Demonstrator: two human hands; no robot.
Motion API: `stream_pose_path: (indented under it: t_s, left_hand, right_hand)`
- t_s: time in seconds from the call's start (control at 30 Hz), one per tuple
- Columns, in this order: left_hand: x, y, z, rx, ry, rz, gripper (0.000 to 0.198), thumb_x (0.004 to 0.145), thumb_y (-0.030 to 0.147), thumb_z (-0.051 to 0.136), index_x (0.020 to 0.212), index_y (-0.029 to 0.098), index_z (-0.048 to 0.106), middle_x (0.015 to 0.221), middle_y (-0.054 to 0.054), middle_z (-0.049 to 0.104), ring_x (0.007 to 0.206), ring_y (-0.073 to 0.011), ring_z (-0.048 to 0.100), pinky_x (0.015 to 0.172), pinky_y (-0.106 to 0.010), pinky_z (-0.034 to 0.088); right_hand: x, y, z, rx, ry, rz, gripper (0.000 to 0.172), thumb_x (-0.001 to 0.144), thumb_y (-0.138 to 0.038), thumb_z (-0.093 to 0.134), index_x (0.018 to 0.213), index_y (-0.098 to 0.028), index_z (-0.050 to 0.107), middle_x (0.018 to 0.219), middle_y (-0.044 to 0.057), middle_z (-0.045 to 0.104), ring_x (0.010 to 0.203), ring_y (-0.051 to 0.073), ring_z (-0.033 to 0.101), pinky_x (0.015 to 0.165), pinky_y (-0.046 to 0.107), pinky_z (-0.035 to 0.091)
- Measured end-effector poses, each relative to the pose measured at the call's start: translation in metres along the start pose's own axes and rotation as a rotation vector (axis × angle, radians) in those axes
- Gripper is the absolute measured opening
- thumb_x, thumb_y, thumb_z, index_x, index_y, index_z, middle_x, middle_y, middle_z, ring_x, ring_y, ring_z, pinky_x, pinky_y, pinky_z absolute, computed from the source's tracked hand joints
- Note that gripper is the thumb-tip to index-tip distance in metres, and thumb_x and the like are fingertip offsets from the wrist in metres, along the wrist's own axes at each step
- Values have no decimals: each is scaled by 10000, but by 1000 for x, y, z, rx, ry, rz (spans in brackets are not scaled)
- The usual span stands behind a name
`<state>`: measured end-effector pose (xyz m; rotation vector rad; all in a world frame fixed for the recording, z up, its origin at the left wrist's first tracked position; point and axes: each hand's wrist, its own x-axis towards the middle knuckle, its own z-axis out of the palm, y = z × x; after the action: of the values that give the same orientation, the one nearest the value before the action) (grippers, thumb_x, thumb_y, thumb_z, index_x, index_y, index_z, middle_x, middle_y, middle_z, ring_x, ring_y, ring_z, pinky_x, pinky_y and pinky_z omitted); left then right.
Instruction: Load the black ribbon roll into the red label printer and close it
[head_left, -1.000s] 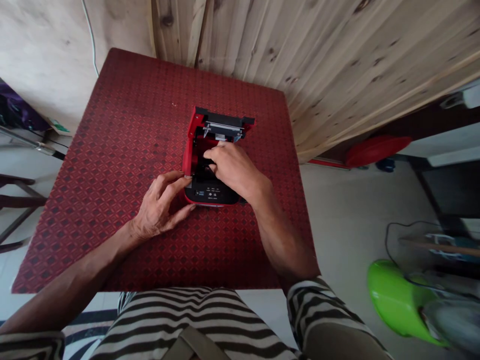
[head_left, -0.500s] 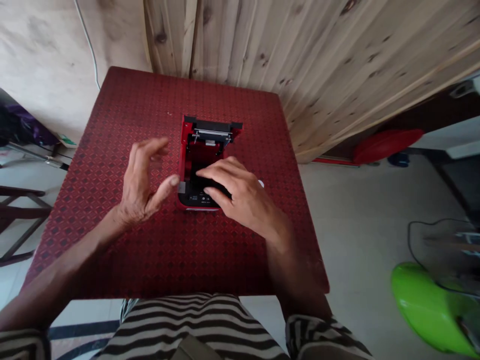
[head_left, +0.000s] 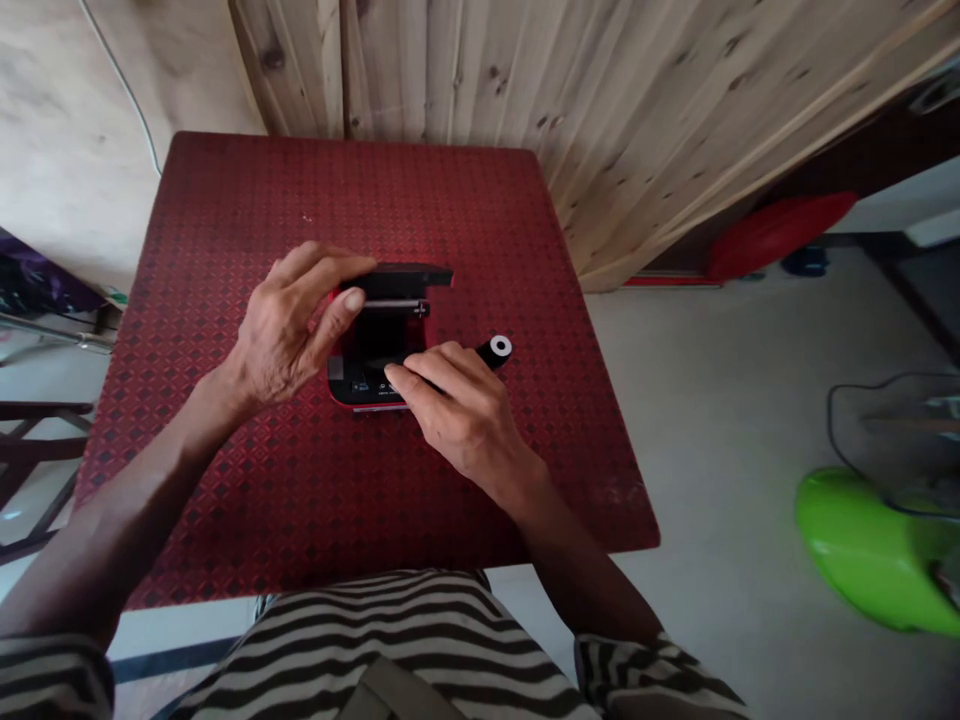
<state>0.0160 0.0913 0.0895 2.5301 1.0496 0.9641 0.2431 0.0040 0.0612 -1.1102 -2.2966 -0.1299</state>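
A small red and black printer-like device [head_left: 379, 395] stands on the table with its hinged lid [head_left: 409, 275] partly raised. My left hand [head_left: 289, 320] has its fingers over the lid's left end and its thumb just below, gripping it. At the front panel, my right hand [head_left: 461, 405] is closed, thumb and fingers pinched near the edge of the dark opening. Something dark shows between those fingers, but I cannot make out what it is. Just beyond the right knuckles lies a black roll [head_left: 500, 347] with a white ring-shaped end, partly hidden by the hand.
The table [head_left: 375, 500] has a red patterned cover, and its back edge meets a wooden plank wall [head_left: 465, 80]. A green plastic object [head_left: 862, 550] is on the floor at right, near a dark cable. At left stands a dark wooden stool or chair [head_left: 45, 445].
My left hand has come onto the lid, which now leans lower and further forward. My right hand has moved slightly down and left, and more of the black roll shows.
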Motion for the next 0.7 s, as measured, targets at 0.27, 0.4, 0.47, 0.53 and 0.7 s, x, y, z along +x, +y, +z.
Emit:
stream_pose_path:
  t_s: [0.27,0.4,0.47,0.53,0.7]
  left_hand:
    - [-41,5,15,7,15,48,285,1104,317,509,1323,284,688,1332,-49,729,1245,-244,692,1056,-465,548]
    - [-50,6,24,-24,27,34,317,1088,306,515,1360,339,674,1355,-38,714,1300,-268,671,1067,-486,546]
    - [-53,6,26,-37,45,38,331,1079,300,532,1378,327,670,1373,-52,704,1327,-280,654,1071,-486,540]
    - [-55,5,28,-30,55,52,311,1074,329,557,1353,290,689,1368,-76,706,1321,-284,654,1061,-475,538]
    - [-59,0,32,31,41,90,386,1082,498,530,1333,257,696,1360,-108,705,1316,-296,653,1053,-474,537]
  right_hand:
    - [1,-1,7,-58,15,-17,256,1083,-111,527,1112,-209,761,959,48,768,882,204,631,782,380,495]
    - [0,-1,7,-18,-25,16,264,1084,-117,523,1126,-228,759,951,48,756,887,209,634,794,384,506]
    - [0,-1,7,-14,-25,20,269,1084,-117,521,1135,-232,758,960,49,759,891,212,639,794,386,510]
    - [-1,-1,6,-28,0,2,265,1083,-114,516,1139,-210,757,971,59,767,893,215,641,788,384,512]
    - [-2,-2,4,-14,-34,11,277,1087,-118,504,1162,-210,755,1006,69,777,912,220,652,810,394,519]
